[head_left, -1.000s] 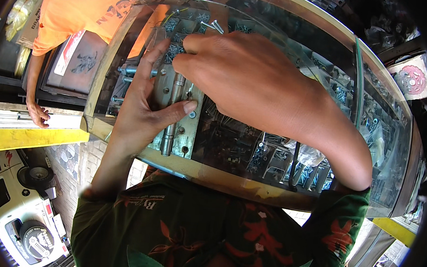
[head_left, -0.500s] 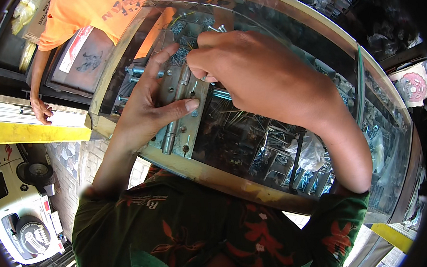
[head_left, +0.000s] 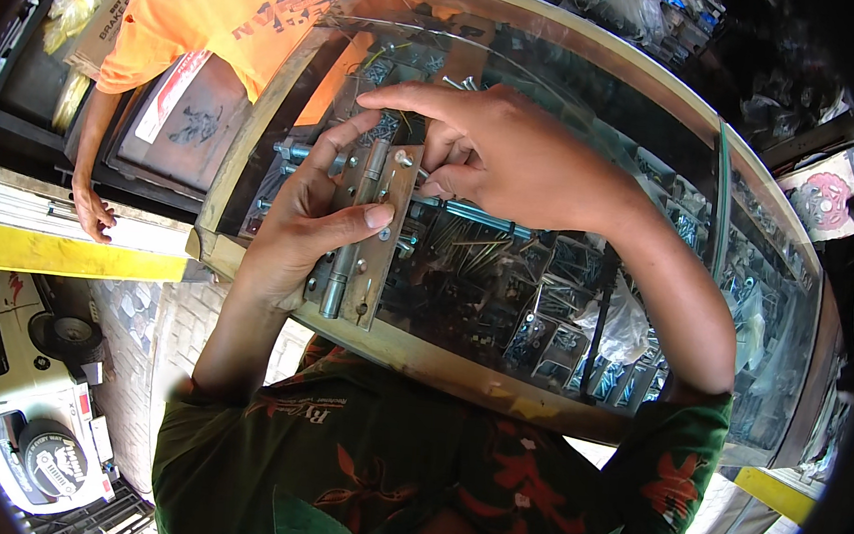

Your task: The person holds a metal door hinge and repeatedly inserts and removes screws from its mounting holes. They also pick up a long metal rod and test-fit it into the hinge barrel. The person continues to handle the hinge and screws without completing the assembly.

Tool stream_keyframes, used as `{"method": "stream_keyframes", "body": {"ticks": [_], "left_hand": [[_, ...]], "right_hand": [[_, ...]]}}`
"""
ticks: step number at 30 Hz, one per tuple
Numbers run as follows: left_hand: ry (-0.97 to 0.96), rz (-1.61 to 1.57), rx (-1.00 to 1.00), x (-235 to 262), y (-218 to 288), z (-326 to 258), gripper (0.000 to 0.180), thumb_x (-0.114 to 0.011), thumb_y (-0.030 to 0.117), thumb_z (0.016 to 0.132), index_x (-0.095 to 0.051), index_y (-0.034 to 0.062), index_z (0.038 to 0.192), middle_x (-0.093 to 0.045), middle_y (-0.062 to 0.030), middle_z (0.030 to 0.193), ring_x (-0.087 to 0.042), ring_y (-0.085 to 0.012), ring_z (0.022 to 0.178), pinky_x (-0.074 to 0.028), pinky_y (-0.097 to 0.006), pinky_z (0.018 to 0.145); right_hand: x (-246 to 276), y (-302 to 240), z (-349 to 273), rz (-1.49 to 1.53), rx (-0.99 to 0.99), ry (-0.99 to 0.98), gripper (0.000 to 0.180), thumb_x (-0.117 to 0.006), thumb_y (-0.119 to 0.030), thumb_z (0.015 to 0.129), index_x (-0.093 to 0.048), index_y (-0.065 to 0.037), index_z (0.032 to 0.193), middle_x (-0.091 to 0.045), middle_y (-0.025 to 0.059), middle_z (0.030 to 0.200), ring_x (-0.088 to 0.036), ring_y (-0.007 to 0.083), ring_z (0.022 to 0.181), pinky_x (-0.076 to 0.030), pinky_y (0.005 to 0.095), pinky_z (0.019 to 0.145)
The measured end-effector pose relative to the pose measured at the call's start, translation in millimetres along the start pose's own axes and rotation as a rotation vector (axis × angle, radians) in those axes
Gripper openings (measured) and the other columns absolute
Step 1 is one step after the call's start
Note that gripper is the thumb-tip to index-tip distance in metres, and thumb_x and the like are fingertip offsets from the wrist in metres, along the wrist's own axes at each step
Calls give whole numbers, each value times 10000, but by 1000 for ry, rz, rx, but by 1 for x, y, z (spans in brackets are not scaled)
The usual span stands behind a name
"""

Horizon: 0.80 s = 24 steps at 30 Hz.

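Note:
My left hand (head_left: 294, 231) grips a large metal hinge (head_left: 372, 268), thumb across its right leaf and fingers behind the left one. The hinge is tilted over the glass counter, with its barrel (head_left: 338, 280) running lengthwise between the leaves. Bolts sit in several of its holes, and one bolt (head_left: 407, 242) pokes out past the right leaf's edge. At the hinge's upper right corner is my right hand (head_left: 516, 159), index finger stretched out to the left. Its thumb and curled fingers close around the end of another bolt (head_left: 421, 175); the fingers partly hide that end.
Under the glass of the display counter (head_left: 458, 380) lie long bolts (head_left: 486, 217), loose screws and a clear plastic bag (head_left: 623, 323). Across the counter's left corner stands a person in an orange shirt (head_left: 256, 23), one hand (head_left: 95, 216) hanging down. A white vehicle (head_left: 31, 386) is parked at lower left.
The hinge has tilted, its right leaf turned up so bolt ends show beyond its edge. My right index finger has straightened out to the left. The whole view has shifted slightly.

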<state>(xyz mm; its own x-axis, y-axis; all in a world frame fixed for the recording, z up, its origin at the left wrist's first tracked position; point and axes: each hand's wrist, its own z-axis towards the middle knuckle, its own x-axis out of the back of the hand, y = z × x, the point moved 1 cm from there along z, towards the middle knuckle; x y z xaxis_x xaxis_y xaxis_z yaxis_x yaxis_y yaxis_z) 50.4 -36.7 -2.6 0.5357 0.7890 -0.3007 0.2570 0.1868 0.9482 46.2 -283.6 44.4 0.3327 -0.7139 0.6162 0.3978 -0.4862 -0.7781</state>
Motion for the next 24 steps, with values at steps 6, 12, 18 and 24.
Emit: {"method": "stream_keyframes", "body": {"ticks": [6,12,18,24], "left_hand": [[3,49,-1,-3,2,-1,957,-857,1,967,-301,52,1745,-760,-125,1297,-724,-141,1165,-580,-312,987],[-4,89,-45,-6,1,2,996,-861,-51,946,-284,57,1750,-705,-123,1372,-701,-134,1202,-571,-311,1021],[-11,193,-123,-11,-3,1,991,-859,-60,947,-280,57,1743,-685,-97,1386,-658,-142,1269,-548,-311,1049],[-12,154,-120,-12,-2,1,995,-859,-60,947,-279,73,1744,-692,-85,1368,-672,-140,1242,-561,-313,1039]], "right_hand": [[16,-9,-6,22,21,-87,480,-750,6,1002,-702,-62,1474,-769,119,954,-747,174,845,-623,373,814],[5,-7,-1,102,-28,-44,234,-764,-67,1037,-721,2,1257,-746,95,990,-714,155,860,-619,358,808],[-13,-9,-5,-13,-75,69,197,-821,-100,1005,-720,-7,1147,-726,82,972,-719,196,886,-610,366,816],[-13,-17,1,-53,248,337,152,-858,-100,980,-770,-20,1075,-751,59,1021,-724,179,904,-605,338,838]]}}
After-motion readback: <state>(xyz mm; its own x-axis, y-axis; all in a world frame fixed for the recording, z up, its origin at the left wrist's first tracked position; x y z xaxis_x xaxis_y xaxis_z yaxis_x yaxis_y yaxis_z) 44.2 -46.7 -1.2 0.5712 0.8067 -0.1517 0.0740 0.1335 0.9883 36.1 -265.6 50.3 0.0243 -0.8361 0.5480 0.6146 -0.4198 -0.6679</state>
